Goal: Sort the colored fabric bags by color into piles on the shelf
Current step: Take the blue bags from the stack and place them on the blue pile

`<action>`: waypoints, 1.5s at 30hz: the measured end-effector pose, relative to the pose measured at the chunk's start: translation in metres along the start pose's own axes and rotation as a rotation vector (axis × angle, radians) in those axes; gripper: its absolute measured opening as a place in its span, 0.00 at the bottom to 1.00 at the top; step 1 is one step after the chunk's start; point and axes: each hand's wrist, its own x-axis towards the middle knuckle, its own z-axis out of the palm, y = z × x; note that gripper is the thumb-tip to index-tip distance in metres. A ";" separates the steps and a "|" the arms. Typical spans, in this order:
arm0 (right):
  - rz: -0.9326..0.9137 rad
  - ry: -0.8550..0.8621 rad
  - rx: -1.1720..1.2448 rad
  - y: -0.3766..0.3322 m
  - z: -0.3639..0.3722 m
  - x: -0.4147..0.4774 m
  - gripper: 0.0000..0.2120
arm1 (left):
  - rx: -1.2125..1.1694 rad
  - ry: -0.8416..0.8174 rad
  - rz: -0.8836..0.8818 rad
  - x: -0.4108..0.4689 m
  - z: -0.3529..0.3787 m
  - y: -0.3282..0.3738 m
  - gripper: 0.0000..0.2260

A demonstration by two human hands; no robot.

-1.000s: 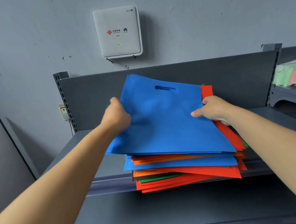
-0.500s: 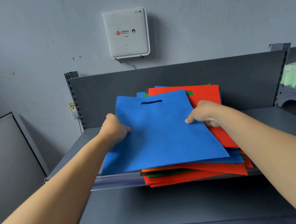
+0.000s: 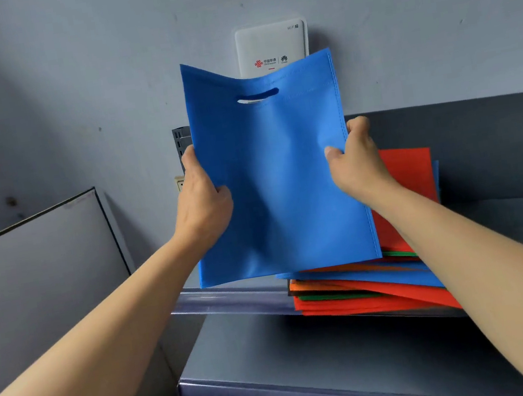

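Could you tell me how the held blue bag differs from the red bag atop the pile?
The blue bag is upright in the air; the red bag lies flat on the pile. The left hand and right hand grip the blue bag's sides; neither holds the red bag. Both are flat fabric.

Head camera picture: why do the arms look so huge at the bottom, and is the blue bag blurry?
Head view: the wide-angle lens stretches the arms toward the corners; the blue bag is sharp, its stitching clear, softly lit, no glare.
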 end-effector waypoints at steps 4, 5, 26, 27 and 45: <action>-0.109 -0.021 0.111 -0.022 0.015 -0.017 0.09 | 0.083 0.097 0.007 -0.017 -0.027 -0.008 0.30; -0.122 -0.033 0.138 -0.026 0.019 -0.022 0.09 | 0.101 0.122 0.001 -0.023 -0.034 -0.010 0.30; -0.387 -0.595 0.769 -0.204 0.126 -0.207 0.06 | 0.549 0.621 -0.333 -0.238 -0.281 -0.008 0.19; -0.399 -0.623 0.793 -0.218 0.132 -0.221 0.06 | 0.573 0.648 -0.341 -0.250 -0.296 -0.009 0.18; -0.300 -0.978 0.849 -0.358 0.202 -0.414 0.09 | 0.641 0.708 -0.596 -0.401 -0.478 -0.052 0.15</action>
